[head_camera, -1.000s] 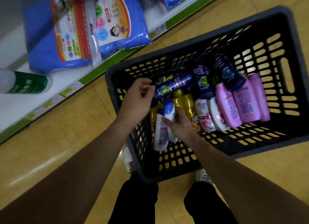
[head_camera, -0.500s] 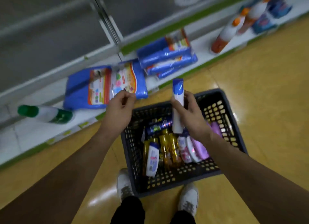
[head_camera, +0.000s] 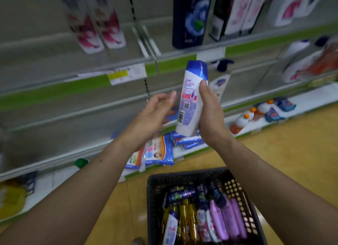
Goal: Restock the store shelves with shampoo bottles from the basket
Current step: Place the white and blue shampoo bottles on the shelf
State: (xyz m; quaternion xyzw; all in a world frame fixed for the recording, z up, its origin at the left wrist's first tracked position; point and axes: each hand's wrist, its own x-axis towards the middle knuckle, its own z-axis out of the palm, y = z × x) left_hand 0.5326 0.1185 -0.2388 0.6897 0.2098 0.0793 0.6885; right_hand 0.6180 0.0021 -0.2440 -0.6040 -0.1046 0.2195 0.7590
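My right hand (head_camera: 210, 115) grips a white shampoo bottle with a blue cap (head_camera: 192, 100), held upright in front of the shelves, back label facing me. My left hand (head_camera: 155, 111) hovers just left of the bottle with fingers relaxed, holding nothing. Below, the dark plastic basket (head_camera: 243, 195) on the floor holds several bottles: purple ones (head_camera: 226, 219), amber ones (head_camera: 186, 221), dark blue ones (head_camera: 182, 193) and another white one with a blue cap (head_camera: 171, 228).
Grey shelves with green price strips (head_camera: 175, 64) rise ahead. The upper shelf carries a dark blue bottle (head_camera: 192, 19) and white-and-pink bottles (head_camera: 95, 23). Blue packets (head_camera: 157, 151) and orange-capped spray bottles (head_camera: 245, 116) lie on the bottom shelf. The floor is yellow.
My right hand has lifted the white bottle from basket height up to shelf level. My left hand rose beside it, and my view tilted up from the basket to the shelves.
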